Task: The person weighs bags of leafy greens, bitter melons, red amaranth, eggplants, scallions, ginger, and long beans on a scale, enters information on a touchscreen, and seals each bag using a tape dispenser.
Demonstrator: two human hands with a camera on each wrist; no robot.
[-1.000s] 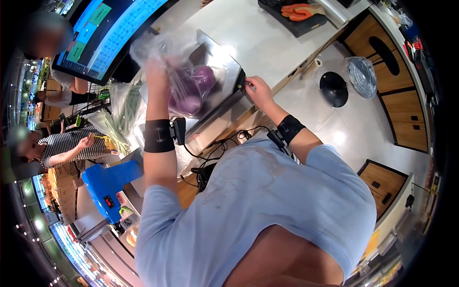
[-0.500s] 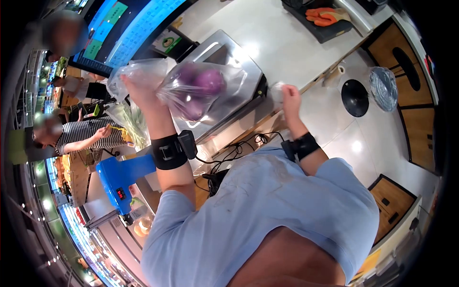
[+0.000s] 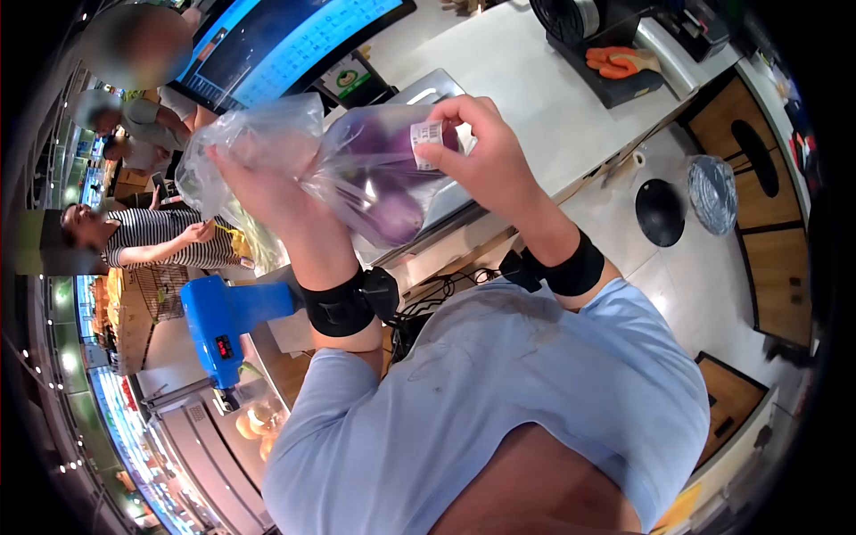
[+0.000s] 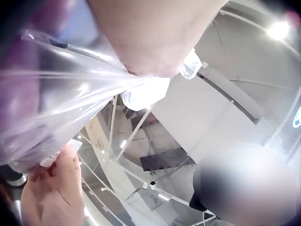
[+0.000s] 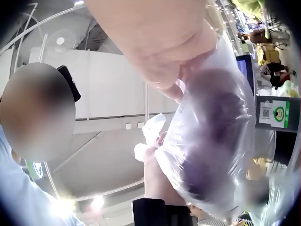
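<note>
A clear plastic bag [image 3: 343,147] holds several glossy purple eggplants [image 3: 392,218]. My left hand [image 3: 276,183] grips its gathered neck, and the loose top of the bag puffs out around that hand. On the bag's far side, my right hand [image 3: 495,156] pinches a white barcode label [image 3: 426,143] between thumb and fingers, against the plastic. In the left wrist view the label [image 4: 49,160] shows at the fingertips, right at the bag's lower edge. The bag hangs in front of the metal weighing scale [image 3: 441,85] and hides much of it.
A monitor [image 3: 294,45] stands behind the bag, beside a small green-and-white sign [image 3: 346,78]. Orange gloves [image 3: 620,62] lie on a dark tray on the counter [image 3: 526,116]. A blue device [image 3: 214,325] is at the left. Several people stand across the counter; a black round stool [image 3: 660,212] is on the floor.
My right hand left the scale's edge with the label and came left to the bag. My left hand lifted the bag toward me from over the scale. The head view shifted.
</note>
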